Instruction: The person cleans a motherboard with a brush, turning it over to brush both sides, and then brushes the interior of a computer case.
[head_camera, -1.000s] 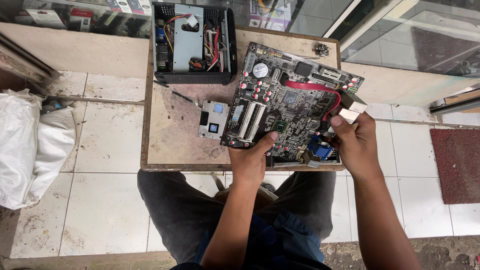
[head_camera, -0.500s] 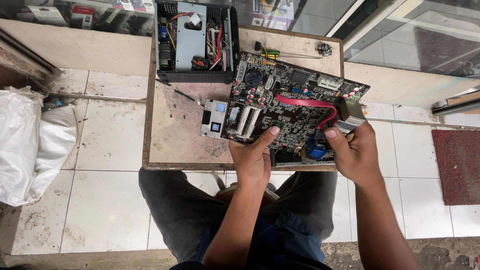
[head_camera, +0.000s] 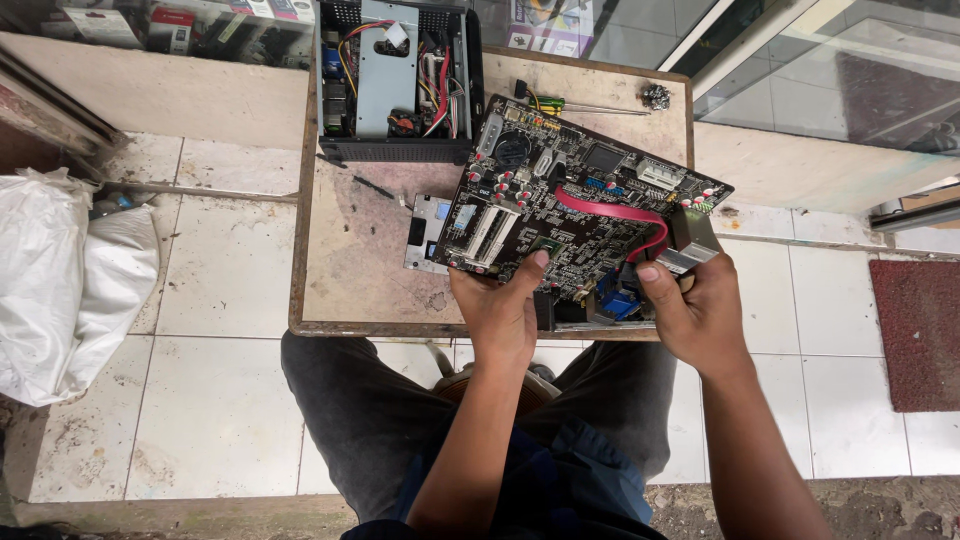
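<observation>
Since the earlier frames, the motherboard (head_camera: 575, 215) has swung anticlockwise and travelled up and left over the counter (head_camera: 360, 270): its far corner now overlaps the near edge of the open computer case (head_camera: 395, 80), and it hides more of the small metal plate (head_camera: 425, 235) lying flat beneath it. Both of my hands have followed the board's near edge; my right hand has slid from the board's right corner down toward its lower right side.

My left hand (head_camera: 500, 310) is closed on the board's near edge, thumb pressed on the component side beside the white slots, fingers curled underneath and out of sight. My right hand (head_camera: 690, 310) grips the lower right corner next to the blue connector (head_camera: 620, 305), thumb on top close to the grey plug (head_camera: 685, 250) of the red flat cable (head_camera: 610, 210), which loops across the board's face. Holding by two edge points keeps my fingers off the chips and capacitors and lets the board sit tilted above the surface rather than flat on it; whether any corner touches the counter I cannot tell.

A screwdriver (head_camera: 570, 105) and a small cluster of screws (head_camera: 656, 96) lie at the counter's far edge, well apart from my hands. A white sack (head_camera: 70, 280) rests on the tiled floor (head_camera: 210, 400) to the left.
</observation>
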